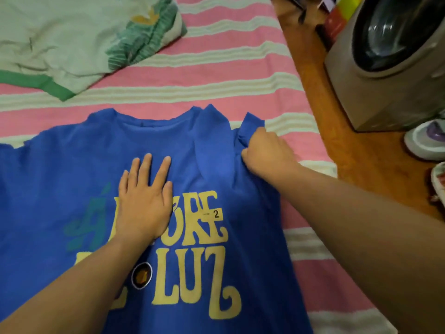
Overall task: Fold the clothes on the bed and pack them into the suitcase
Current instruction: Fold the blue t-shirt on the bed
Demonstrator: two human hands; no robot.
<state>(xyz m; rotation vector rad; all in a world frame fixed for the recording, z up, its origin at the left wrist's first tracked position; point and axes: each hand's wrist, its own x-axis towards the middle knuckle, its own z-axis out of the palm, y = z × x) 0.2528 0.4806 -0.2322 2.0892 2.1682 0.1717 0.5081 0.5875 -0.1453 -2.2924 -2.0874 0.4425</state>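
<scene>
Fingers (147,169) of our left hand (144,201) press spread flat on the blue t-shirt (240,237) lying on the striped bed (216,75), while our right hand (267,150) clenches its bunched sleeve (250,124).

Left hand (144,198) presses flat on the blue T-shirt (72,179); right hand (265,150) grips its sleeve, bunched under curled fingers.

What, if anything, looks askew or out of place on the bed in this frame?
Nothing is damaged or spilled. The blue printed T-shirt is bunched at its right shoulder, where the right hand grips the fabric mid-fold; the left hand presses its chest flat. A pale green patterned garment lies crumpled, unfolded, on the pink striped bedsheet.
</scene>
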